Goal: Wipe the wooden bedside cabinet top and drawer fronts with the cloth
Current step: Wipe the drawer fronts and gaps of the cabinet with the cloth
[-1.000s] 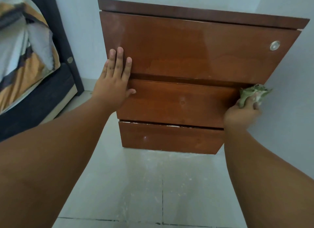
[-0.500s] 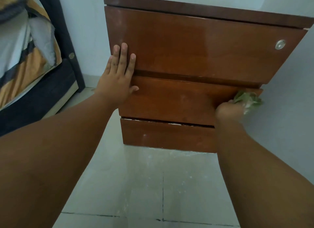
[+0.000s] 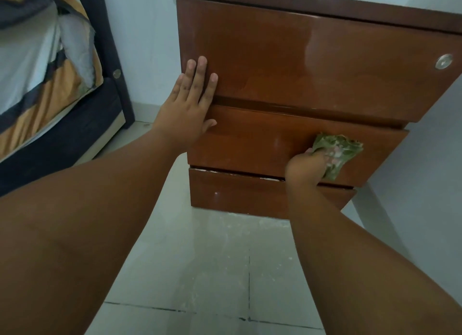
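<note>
Here the cabinet (image 3: 312, 59) stands on a tiled floor (image 3: 212, 259), with a wall (image 3: 425, 184) on its right. Three drawers show, stacked. The left hand (image 3: 186, 109) lies flat and open against the front at its left edge. Its straight fingers (image 3: 200, 77) rest on the top drawer (image 3: 350, 94), and its palm and thumb rest on the middle drawer (image 3: 250, 139). The right hand (image 3: 303, 168) is curled round a green cloth (image 3: 336, 154), gripping it and holding it against the middle drawer, right of centre, just above the gap to the bottom drawer (image 3: 237, 194). A round metal lock (image 3: 443, 61) sits near the top drawer's right end. A bed (image 3: 50, 97) with striped bedding stands left of the cabinet, apart from it.
</note>
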